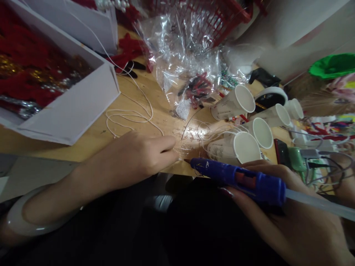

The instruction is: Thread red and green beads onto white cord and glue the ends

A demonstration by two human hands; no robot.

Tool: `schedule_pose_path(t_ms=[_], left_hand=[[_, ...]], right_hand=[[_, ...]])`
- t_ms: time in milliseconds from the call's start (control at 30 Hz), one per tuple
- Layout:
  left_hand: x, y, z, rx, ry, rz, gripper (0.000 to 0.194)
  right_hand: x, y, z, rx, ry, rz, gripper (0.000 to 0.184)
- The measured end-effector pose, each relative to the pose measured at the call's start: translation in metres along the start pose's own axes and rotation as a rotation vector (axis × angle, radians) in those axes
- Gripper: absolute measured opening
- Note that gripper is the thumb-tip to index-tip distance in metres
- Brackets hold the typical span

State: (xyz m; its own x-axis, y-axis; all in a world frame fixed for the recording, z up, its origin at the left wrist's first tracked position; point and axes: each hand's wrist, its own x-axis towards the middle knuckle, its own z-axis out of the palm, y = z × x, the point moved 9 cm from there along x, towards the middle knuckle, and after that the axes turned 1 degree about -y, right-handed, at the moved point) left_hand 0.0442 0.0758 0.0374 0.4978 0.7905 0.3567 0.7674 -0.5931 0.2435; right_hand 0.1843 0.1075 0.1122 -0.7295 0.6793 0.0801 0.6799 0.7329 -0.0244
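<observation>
In my right hand (294,214) is a blue hot glue gun (222,173), its nozzle pointing left. A translucent glue stick (318,202) sticks out of its back end. My left hand (144,153) is closed in a pinch at the table's front edge, its fingertips just left of the nozzle. A tiny whitish bit shows at those fingertips, too small to name. Thin white cord (133,117) lies in loops on the table behind my left hand, and one strand runs down to that hand.
A white box (91,107) with red and gold pieces stands at left. Clear plastic bags (177,55) lie at the back before a red basket (222,22). Several paper cups (246,147) lie or lean at right, near chargers and cables (310,159). Another person's arm (345,177) shows at far right.
</observation>
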Motion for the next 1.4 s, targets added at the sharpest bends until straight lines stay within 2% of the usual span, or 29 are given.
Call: schedule_pose_path(t_ms=[133,333,667,800,967,1333,1400], left_hand=[[0.001,0.000,-0.001,0.014,0.010,0.003,0.032],[0.000,0.000,-0.002,0.014,0.012,-0.005,0.033],[0.001,0.000,0.000,0.022,0.007,-0.003,0.032],[0.000,0.000,0.001,0.023,-0.005,-0.001,0.033],[-0.002,-0.001,0.001,0.027,0.005,-0.007,0.031],[-0.001,0.000,-0.001,0.019,0.026,-0.007,0.032],[-0.001,0.000,0.000,0.022,0.022,-0.006,0.031]], right_hand=[[-0.004,-0.001,0.003,-0.005,-0.048,-0.017,0.028],[-0.003,0.000,0.000,-0.032,-0.012,-0.020,0.029],[-0.004,0.003,0.005,0.034,-0.027,0.006,0.030],[-0.003,0.007,0.007,0.049,-0.050,0.042,0.024],[-0.002,0.002,0.005,0.044,-0.037,-0.008,0.023],[-0.004,0.006,0.006,0.065,-0.042,0.026,0.021],[-0.004,0.009,0.004,0.081,-0.010,0.052,0.021]])
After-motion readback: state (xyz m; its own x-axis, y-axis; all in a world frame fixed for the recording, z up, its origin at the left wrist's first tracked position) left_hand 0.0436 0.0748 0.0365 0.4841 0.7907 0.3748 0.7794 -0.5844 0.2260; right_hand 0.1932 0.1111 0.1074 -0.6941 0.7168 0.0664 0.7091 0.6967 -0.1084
